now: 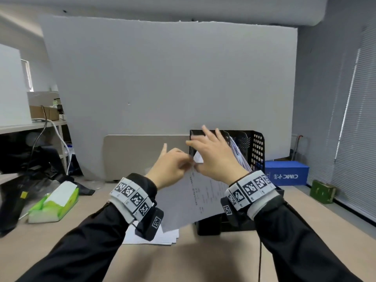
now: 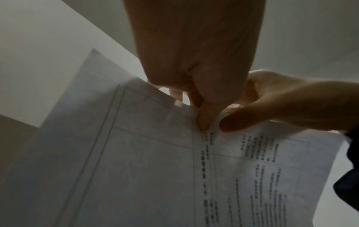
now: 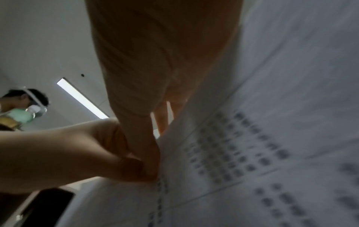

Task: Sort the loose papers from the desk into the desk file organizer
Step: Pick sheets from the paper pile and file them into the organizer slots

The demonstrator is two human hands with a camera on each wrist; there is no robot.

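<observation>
Both sleeves (image 1: 85, 237) fill the lower frame; above them, at centre, the left hand (image 1: 169, 167) pinches the printed sheet (image 1: 201, 198), which hangs below both hands. Right hand (image 1: 215, 155) pinches its top edge, fingers spread, before the black organizer (image 1: 257, 147).

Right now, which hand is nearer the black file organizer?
Right. The right hand is up against the file organizer at its left end, fingers spread; the left hand is farther left, and both pinch the held paper.
</observation>
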